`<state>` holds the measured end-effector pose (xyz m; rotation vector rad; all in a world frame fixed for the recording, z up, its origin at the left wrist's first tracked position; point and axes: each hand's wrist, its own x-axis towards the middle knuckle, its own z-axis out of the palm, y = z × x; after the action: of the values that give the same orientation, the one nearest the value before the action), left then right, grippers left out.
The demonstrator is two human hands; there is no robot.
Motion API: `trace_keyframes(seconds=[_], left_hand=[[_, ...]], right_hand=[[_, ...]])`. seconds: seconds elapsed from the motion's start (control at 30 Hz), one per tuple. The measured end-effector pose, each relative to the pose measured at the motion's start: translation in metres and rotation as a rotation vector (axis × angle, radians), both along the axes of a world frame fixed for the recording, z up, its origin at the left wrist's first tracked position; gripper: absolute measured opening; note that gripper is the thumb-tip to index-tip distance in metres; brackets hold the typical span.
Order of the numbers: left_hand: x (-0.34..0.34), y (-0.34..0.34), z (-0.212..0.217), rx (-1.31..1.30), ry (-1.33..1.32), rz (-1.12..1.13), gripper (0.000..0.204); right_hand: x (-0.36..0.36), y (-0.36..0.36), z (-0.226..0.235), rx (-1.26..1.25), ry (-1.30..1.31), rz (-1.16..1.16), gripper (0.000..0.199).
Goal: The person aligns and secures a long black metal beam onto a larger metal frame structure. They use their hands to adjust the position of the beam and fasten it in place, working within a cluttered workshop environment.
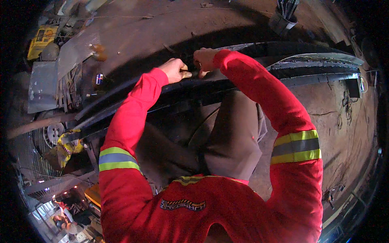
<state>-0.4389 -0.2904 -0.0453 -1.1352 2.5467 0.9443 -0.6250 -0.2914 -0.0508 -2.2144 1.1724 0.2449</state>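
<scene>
Long dark beams [308,72] stretch from side to side in front of me, above my knees. Over their far side, both my hands are close together near the middle. My left hand [175,70] has its fingers curled with the thumb pressed in toward the right hand. Just beside it, my right hand [206,60] is bent downward with its fingers closed. Whatever sits between the fingers is too dark and small to make out. A thin, light-edged strip [312,57] lies along the beams on the right.
At the far right stands a bucket [281,25] of dark rods. A yellow box-shaped machine [41,39], a grey metal sheet [42,87] and a small blue-and-white can [99,78] are on the left. Yellow plastic [67,148] hangs near the beams' left end. Cables [346,107] lie at right.
</scene>
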Motion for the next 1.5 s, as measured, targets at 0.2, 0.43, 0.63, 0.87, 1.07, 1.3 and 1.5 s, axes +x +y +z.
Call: trace_keyframes(seconds=[0.2,0.43,0.63,0.87,1.07,1.3,1.5], left_hand=[[0.005,0.009,-0.010,-0.076,0.150,0.042,0.027],[0.006,0.018,-0.030,-0.318,0.310,0.052,0.019],[0.018,0.023,-0.027,-0.226,0.190,0.098,0.025],[0.017,-0.028,-0.012,0.253,0.091,-0.018,0.044],[0.003,-0.026,-0.012,0.195,0.117,-0.073,0.036],[-0.002,0.000,-0.038,-0.144,0.293,0.003,0.032],[-0.012,0.022,-0.045,-0.353,0.118,0.223,0.029]], right_hand=[[0.006,0.003,0.000,-0.058,0.054,0.012,0.060],[0.004,-0.013,-0.020,0.037,0.027,0.083,0.063],[0.010,-0.022,0.017,0.343,0.216,-0.069,0.053],[0.008,-0.038,0.000,0.472,0.182,-0.090,0.054],[0.022,-0.036,0.005,0.402,0.208,0.034,0.046],[0.020,-0.015,-0.004,-0.006,-0.022,0.240,0.037],[0.027,0.005,-0.019,-0.280,0.106,0.213,0.039]])
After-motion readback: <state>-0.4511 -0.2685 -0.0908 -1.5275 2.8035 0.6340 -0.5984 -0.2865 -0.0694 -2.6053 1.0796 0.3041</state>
